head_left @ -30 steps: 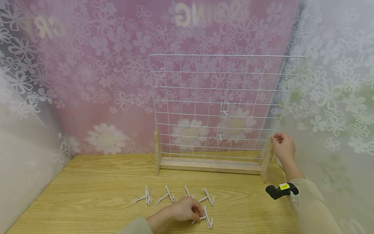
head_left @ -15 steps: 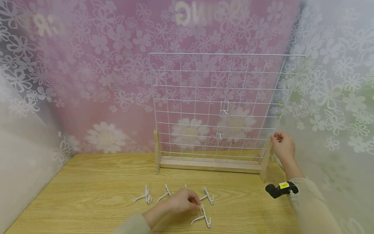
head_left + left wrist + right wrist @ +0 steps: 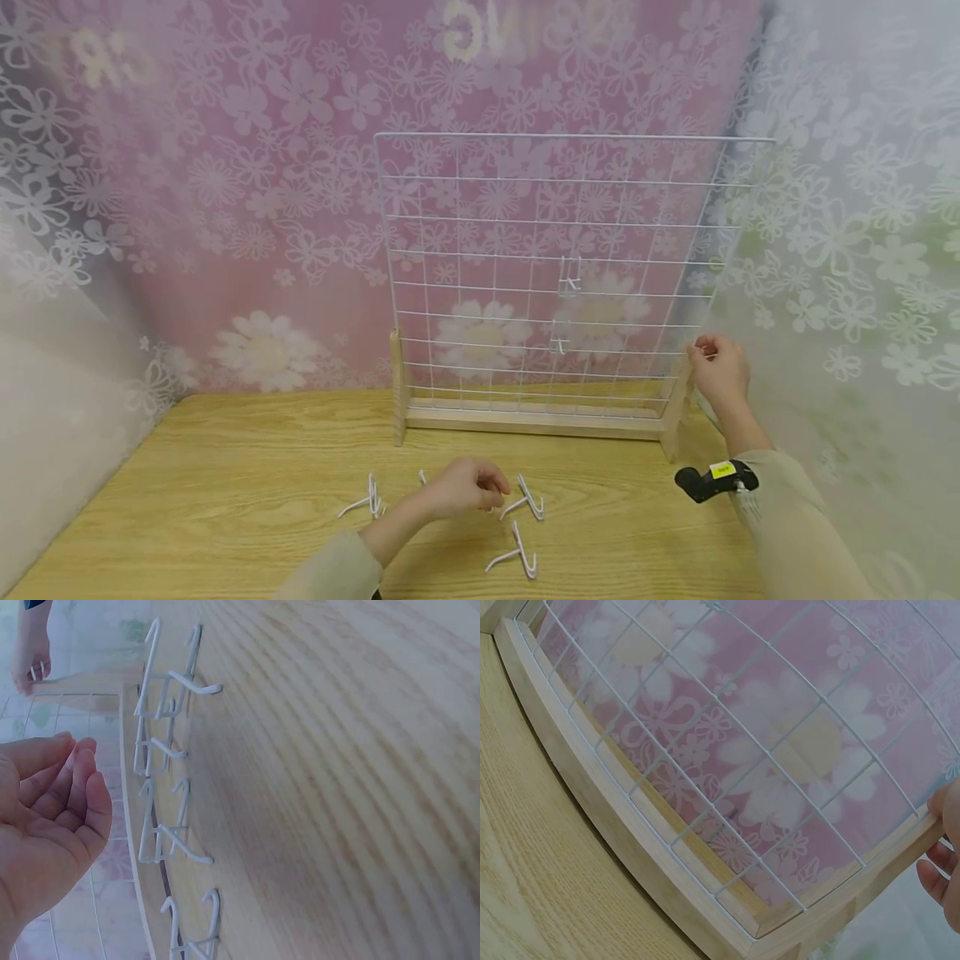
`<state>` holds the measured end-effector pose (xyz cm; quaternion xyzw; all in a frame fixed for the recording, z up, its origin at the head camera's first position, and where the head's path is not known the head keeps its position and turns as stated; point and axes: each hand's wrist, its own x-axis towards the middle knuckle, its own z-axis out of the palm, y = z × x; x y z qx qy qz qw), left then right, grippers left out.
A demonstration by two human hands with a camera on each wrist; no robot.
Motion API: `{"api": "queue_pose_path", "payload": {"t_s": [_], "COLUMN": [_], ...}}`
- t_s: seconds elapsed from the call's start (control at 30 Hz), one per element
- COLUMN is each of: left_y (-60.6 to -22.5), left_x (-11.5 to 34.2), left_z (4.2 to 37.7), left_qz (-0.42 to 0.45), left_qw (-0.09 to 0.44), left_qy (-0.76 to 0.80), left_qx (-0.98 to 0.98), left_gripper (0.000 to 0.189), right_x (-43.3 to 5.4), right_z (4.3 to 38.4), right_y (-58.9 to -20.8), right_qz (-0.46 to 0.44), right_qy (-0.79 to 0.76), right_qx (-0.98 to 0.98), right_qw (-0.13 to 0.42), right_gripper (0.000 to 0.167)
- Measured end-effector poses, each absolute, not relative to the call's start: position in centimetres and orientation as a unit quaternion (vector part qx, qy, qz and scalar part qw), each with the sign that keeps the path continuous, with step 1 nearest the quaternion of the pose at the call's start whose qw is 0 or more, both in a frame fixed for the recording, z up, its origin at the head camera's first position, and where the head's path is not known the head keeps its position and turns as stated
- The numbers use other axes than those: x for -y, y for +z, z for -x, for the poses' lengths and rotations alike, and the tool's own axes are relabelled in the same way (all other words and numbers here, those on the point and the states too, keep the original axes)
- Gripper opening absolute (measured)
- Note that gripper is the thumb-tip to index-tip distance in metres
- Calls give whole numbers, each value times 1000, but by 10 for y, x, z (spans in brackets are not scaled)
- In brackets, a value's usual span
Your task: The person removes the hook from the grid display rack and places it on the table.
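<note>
My left hand [image 3: 467,486] is above the wooden table, fingers loosely bent with nothing between them. In the left wrist view the left hand [image 3: 56,802] shows its thumb close to the fingertips, beside a row of white wire hooks [image 3: 169,825]. A white hook [image 3: 517,554] lies in front of that hand, and another hook [image 3: 525,500] just to its right; it partly hides others. At the right, my right hand [image 3: 722,371] grips the side of the white wire grid rack [image 3: 495,292] at its wooden upright [image 3: 678,408]. The right wrist view catches only part of the right hand [image 3: 949,855].
Two hooks hang on the grid, an upper hook [image 3: 570,279] and a lower hook [image 3: 560,342]. One more hook [image 3: 371,497] lies at the left on the table [image 3: 247,483]. Floral cloth [image 3: 262,208] surrounds the back and sides.
My left hand has released the front hook and moved away from it, up and slightly left, over the back row of hooks. The right hand keeps its hold on the rack; the head view shifts slightly.
</note>
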<state>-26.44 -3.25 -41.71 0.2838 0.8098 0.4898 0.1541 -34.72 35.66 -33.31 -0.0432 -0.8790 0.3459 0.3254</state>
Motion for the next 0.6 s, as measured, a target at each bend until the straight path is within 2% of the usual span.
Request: {"api": "queue_pose_path", "payload": {"t_s": [0.6], "left_y": [-397], "left_x": [37], "left_z": [274], "left_qz": [-269], "left_qw": [129], "left_qy": [506], "left_qx": [-809], "left_gripper": [10], "right_x": [-354], "right_z": [345], "right_y": [-331], "right_qz": [54], "right_qy": [338], "right_qx": [879], "right_qw": [331], "right_gripper": [20]}}
